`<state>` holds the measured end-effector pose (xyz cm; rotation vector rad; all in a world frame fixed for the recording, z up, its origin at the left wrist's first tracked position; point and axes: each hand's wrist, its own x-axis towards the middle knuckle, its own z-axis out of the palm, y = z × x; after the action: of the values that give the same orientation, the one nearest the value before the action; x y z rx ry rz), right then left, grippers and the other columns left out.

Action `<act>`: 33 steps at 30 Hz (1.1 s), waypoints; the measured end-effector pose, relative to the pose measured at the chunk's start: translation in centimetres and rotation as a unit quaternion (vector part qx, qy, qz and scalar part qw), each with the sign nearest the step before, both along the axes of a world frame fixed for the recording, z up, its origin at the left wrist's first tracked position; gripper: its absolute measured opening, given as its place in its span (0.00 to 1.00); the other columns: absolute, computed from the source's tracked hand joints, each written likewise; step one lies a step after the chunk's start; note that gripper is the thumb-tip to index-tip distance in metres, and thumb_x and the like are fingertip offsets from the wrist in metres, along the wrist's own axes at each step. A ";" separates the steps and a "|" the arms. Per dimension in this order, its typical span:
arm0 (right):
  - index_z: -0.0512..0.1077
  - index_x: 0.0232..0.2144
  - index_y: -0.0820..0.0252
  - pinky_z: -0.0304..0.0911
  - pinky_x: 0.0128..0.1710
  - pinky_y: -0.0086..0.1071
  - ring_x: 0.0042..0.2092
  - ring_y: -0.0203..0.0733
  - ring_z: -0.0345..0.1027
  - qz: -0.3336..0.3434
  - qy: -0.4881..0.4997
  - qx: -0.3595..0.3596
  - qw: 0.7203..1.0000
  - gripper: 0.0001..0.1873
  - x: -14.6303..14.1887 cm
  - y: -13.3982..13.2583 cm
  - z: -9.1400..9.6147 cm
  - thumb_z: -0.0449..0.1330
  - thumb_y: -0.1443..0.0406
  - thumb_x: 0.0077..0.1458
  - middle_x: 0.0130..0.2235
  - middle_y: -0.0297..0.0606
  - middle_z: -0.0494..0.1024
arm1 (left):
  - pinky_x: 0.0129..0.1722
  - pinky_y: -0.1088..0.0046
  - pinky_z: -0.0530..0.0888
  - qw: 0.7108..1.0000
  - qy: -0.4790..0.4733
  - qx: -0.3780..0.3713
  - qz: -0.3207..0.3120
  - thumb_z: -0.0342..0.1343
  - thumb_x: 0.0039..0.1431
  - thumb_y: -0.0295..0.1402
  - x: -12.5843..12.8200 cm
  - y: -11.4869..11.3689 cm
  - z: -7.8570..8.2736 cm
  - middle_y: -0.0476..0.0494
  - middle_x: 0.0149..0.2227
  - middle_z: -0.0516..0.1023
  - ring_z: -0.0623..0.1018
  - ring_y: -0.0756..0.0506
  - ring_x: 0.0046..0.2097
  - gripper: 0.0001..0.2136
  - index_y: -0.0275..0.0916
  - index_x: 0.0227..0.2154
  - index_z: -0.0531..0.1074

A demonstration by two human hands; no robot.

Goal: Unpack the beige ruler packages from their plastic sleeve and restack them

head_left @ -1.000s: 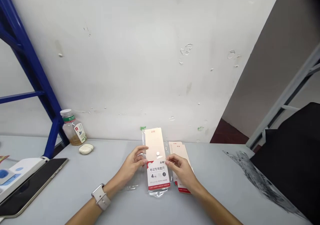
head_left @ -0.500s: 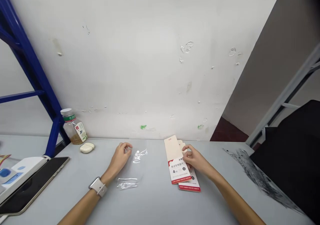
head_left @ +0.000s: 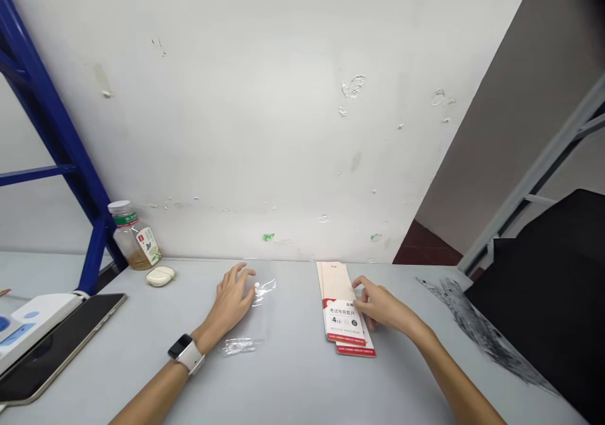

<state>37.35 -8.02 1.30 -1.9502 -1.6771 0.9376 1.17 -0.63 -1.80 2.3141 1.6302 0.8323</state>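
Note:
My left hand (head_left: 234,299) rests with its fingers spread over the left side of a clear plastic bag (head_left: 250,330) that lies flat on the table. A white-strapped watch (head_left: 188,351) is on that wrist. To the right, two overlapping ruler set packets (head_left: 344,321), cream above and white with red print below, lie by the wall, the upper one covering most of the lower. My right hand (head_left: 385,306) is at their right edge, fingers bent and apart, the fingertips touching the edge. Its lower fingers are partly hidden beneath the hand.
On the left stand a capped bottle (head_left: 135,239) and a cream oval case (head_left: 161,276). A phone (head_left: 61,343) leans by a white power strip (head_left: 35,324) near a blue metal frame (head_left: 61,116). At right lie a grey-black patterned patch (head_left: 482,330) and a black item (head_left: 543,286).
The packets are more nearly aligned and upright, the upper one shifted slightly right. My right hand has moved from the packet's face to its edge. My left fingers have spread over the bag.

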 end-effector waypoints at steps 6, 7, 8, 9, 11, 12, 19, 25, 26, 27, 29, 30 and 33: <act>0.54 0.64 0.49 0.64 0.47 0.43 0.56 0.57 0.66 0.051 -0.127 -0.008 0.991 0.43 -1.3 -2.3 2.0 0.58 0.45 0.49 0.63 0.43 0.63 | 0.56 0.51 0.64 1.000 -0.001 0.006 -0.030 0.44 0.65 0.37 0.0 0.2 -0.4 0.42 0.56 0.66 0.66 0.37 0.58 0.11 0.45 0.45 0.68; 0.49 0.66 0.48 0.61 0.53 0.45 0.61 0.59 0.59 0.073 -0.142 -0.023 0.987 0.49 -1.9 -2.8 2.4 0.61 0.44 0.46 0.67 0.41 0.57 | 0.56 0.51 0.64 0.999 -0.004 0.004 -0.032 0.44 0.65 0.38 0.1 0.1 -0.4 0.43 0.56 0.66 0.66 0.38 0.57 0.11 0.46 0.45 0.68; 0.45 0.67 0.47 0.56 0.57 0.47 0.65 0.62 0.50 0.089 -0.159 -0.042 0.982 0.55 -2.5 -3.2 2.7 0.64 0.44 0.42 0.69 0.39 0.49 | 0.57 0.51 0.64 0.999 -0.008 0.000 -0.035 0.44 0.65 0.39 0.1 0.1 -0.3 0.43 0.56 0.67 0.66 0.38 0.57 0.11 0.46 0.45 0.69; 0.42 0.68 0.46 0.53 0.60 0.49 0.67 0.63 0.45 0.099 -0.173 -0.062 0.978 0.61 -3.1 -3.5 2.9 0.67 0.45 0.38 0.71 0.37 0.43 | 0.57 0.51 0.64 0.999 -0.013 -0.005 -0.035 0.44 0.65 0.40 0.1 0.0 -0.2 0.44 0.56 0.67 0.66 0.38 0.58 0.11 0.46 0.44 0.69; 0.39 0.68 0.43 0.49 0.62 0.49 0.68 0.63 0.40 0.116 -0.186 -0.076 0.973 0.63 -4.1 -3.9 3.0 0.69 0.51 0.36 0.71 0.33 0.37 | 0.57 0.52 0.64 0.999 -0.029 -0.020 -0.034 0.44 0.66 0.42 0.2 0.0 0.0 0.44 0.56 0.67 0.66 0.38 0.58 0.12 0.46 0.44 0.69; 0.40 0.68 0.42 0.48 0.63 0.49 0.69 0.63 0.40 0.119 -0.189 -0.078 0.972 0.62 -4.4 -4.0 2.9 0.69 0.53 0.37 0.71 0.32 0.36 | 0.57 0.52 0.65 0.998 -0.039 -0.029 -0.034 0.44 0.66 0.42 0.3 -0.1 0.1 0.45 0.56 0.67 0.66 0.38 0.58 0.12 0.46 0.43 0.70; 0.59 0.62 0.43 0.49 0.62 0.47 0.68 0.61 0.40 0.128 -0.142 -0.049 0.980 0.40 -4.0 -3.2 1.8 0.63 0.55 0.45 0.69 0.31 0.50 | 0.58 0.55 0.65 0.990 -0.118 -0.065 -0.047 0.43 0.66 0.45 1.2 -0.5 0.4 0.45 0.55 0.67 0.64 0.39 0.59 0.13 0.46 0.43 0.69; 0.66 0.53 0.49 0.63 0.49 0.41 0.55 0.55 0.63 0.122 -0.115 -0.026 0.985 0.33 -3.5 -2.9 1.5 0.64 0.55 0.42 0.53 0.41 0.72 | 0.58 0.57 0.65 0.988 -0.116 -0.069 -0.074 0.45 0.66 0.44 1.7 -1.2 0.4 0.46 0.57 0.66 0.63 0.40 0.60 0.12 0.47 0.44 0.68; 0.65 0.54 0.49 0.61 0.52 0.42 0.58 0.56 0.61 0.124 -0.120 -0.023 0.985 0.34 -3.4 -2.9 1.4 0.64 0.55 0.43 0.57 0.41 0.69 | 0.58 0.57 0.66 0.989 -0.112 -0.066 -0.074 0.45 0.66 0.43 1.7 -1.3 0.4 0.46 0.56 0.66 0.63 0.40 0.60 0.11 0.47 0.44 0.68; 0.63 0.57 0.49 0.58 0.56 0.44 0.61 0.57 0.56 0.129 -0.127 -0.019 0.983 0.37 -3.4 -2.9 1.2 0.64 0.54 0.43 0.62 0.41 0.64 | 0.58 0.57 0.66 0.989 -0.108 -0.062 -0.075 0.45 0.66 0.43 1.8 -1.3 0.4 0.46 0.56 0.66 0.63 0.40 0.60 0.11 0.47 0.44 0.68; 0.56 0.63 0.48 0.45 0.64 0.47 0.68 0.58 0.42 0.142 -0.137 -0.006 0.980 0.45 -3.5 -2.7 0.9 0.64 0.50 0.44 0.69 0.38 0.49 | 0.57 0.56 0.66 0.990 -0.102 -0.058 -0.078 0.44 0.67 0.43 1.8 -1.4 0.5 0.45 0.56 0.67 0.63 0.40 0.60 0.11 0.47 0.44 0.68; 0.52 0.65 0.47 0.38 0.67 0.48 0.70 0.57 0.35 0.151 -0.138 0.001 0.979 0.48 -3.7 -2.6 0.8 0.64 0.47 0.44 0.71 0.36 0.41 | 0.57 0.56 0.66 0.990 -0.098 -0.057 -0.080 0.44 0.67 0.43 1.8 -1.4 0.5 0.45 0.56 0.67 0.63 0.40 0.60 0.11 0.47 0.44 0.68; 0.47 0.67 0.44 0.28 0.68 0.49 0.71 0.53 0.26 0.179 -0.129 0.018 0.975 0.51 -4.8 -2.0 0.4 0.59 0.39 0.46 0.72 0.31 0.31 | 0.58 0.56 0.65 0.991 -0.094 -0.054 -0.079 0.44 0.67 0.42 1.9 -1.5 0.6 0.45 0.56 0.67 0.63 0.40 0.60 0.11 0.46 0.44 0.68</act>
<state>32.53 -10.07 1.74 -1.8427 -2.2311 0.7896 3.09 -2.13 -1.16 2.1827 1.3598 0.8742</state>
